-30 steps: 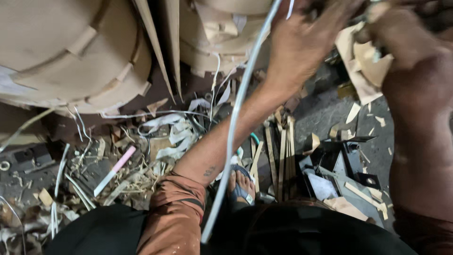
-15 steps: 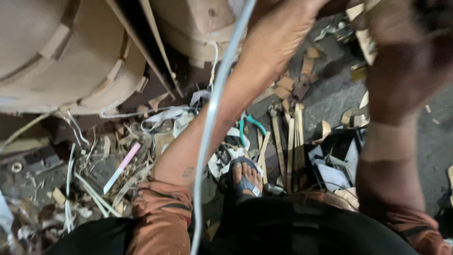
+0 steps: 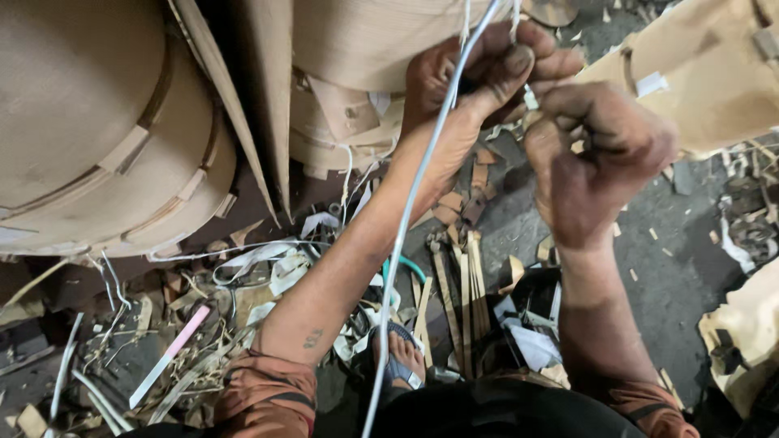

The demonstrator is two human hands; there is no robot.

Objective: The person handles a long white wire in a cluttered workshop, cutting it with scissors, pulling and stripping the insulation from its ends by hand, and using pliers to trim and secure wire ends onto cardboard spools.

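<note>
My left hand [image 3: 475, 77] and right hand [image 3: 596, 158] meet at 1 o'clock, fingers of both clenched on a pale blue-white strap [image 3: 410, 211] running down toward 6. Cardboard drums [image 3: 105, 130] crowd 9 to 12; their edges sit just beside my left wrist. Offcuts [image 3: 462, 284] litter the floor [image 3: 673, 276].

Both hands meet at 12 o'clock: left hand [image 3: 479, 89] just left of right hand [image 3: 596, 158], touching the cord [image 3: 406, 235] running down to 6. Drum [image 3: 105, 130] at 10. Scraps [image 3: 235, 308] at 7. Foot [image 3: 399, 357] at 6.
</note>
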